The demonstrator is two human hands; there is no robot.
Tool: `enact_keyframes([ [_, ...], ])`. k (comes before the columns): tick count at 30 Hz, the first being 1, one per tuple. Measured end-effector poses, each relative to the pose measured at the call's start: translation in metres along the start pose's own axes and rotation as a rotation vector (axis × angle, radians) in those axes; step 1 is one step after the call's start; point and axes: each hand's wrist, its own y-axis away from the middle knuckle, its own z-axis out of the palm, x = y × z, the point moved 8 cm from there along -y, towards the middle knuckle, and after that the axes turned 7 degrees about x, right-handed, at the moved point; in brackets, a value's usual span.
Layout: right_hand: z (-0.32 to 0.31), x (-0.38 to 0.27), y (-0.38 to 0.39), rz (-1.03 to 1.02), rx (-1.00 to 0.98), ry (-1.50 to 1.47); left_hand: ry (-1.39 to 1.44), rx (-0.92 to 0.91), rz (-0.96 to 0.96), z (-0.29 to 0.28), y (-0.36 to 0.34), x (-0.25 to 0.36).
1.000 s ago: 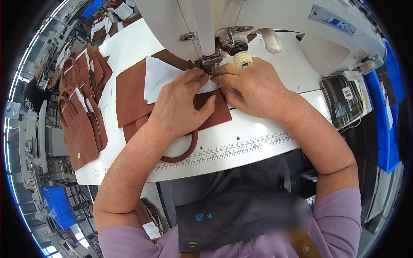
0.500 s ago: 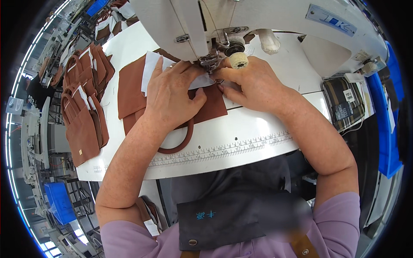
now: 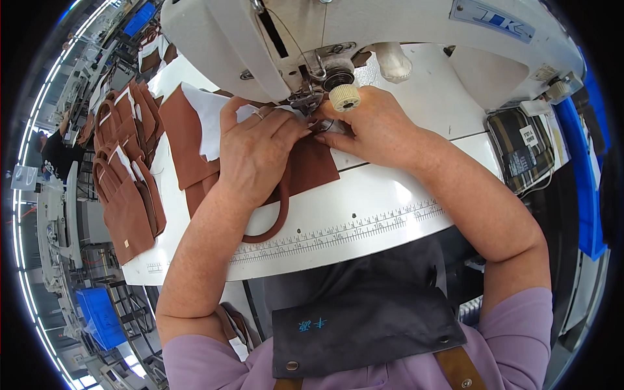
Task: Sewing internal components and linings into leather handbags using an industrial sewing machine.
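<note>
A brown bag piece [image 3: 309, 166], leather-like, lies under the head of the sewing machine [image 3: 224, 39]. Its rounded handle [image 3: 283, 214] curves toward the table's front edge, and white lining [image 3: 205, 120] folds out at its far left. My left hand [image 3: 257, 149] is closed over the piece, fingertips left of the presser foot [image 3: 305, 102]; the thumb is mostly hidden. Just right of the foot, thumb and forefinger of my right hand [image 3: 377, 127] pinch the piece's edge. The needle point is hidden.
Several stacked brown bag pieces [image 3: 133, 214] with handles lie at the table's left. A ruler scale [image 3: 351, 234] runs along the front edge of the white table [image 3: 383, 188]. Right of it are a dark plaid pouch [image 3: 520, 153] and a blue bin [image 3: 588, 221].
My left thumb, spread out before, is now tucked in by the fingers. The bag piece has turned slightly, its far left corner shifting left. My right hand stays beside the presser foot.
</note>
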Motion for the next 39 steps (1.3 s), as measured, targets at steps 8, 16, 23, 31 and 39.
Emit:
enact_keyframes([
  [8,0.000,0.004,0.003,-0.042,0.103,-0.060,-0.054,0.079,0.349,-0.004,0.007,0.020],
  [16,-0.005,-0.003,0.001,-0.076,0.114,-0.049,-0.006,-0.024,0.137,-0.007,0.006,0.015],
  [23,0.002,0.000,0.000,-0.004,0.041,-0.073,0.287,-0.088,-0.309,0.009,0.010,-0.019],
  [31,0.006,0.011,-0.005,0.092,-0.046,-0.290,0.271,-0.084,-0.289,0.006,0.008,-0.028],
  [39,0.003,0.009,-0.003,-0.042,0.006,-0.136,0.147,-0.105,-0.124,0.001,0.003,-0.009],
])
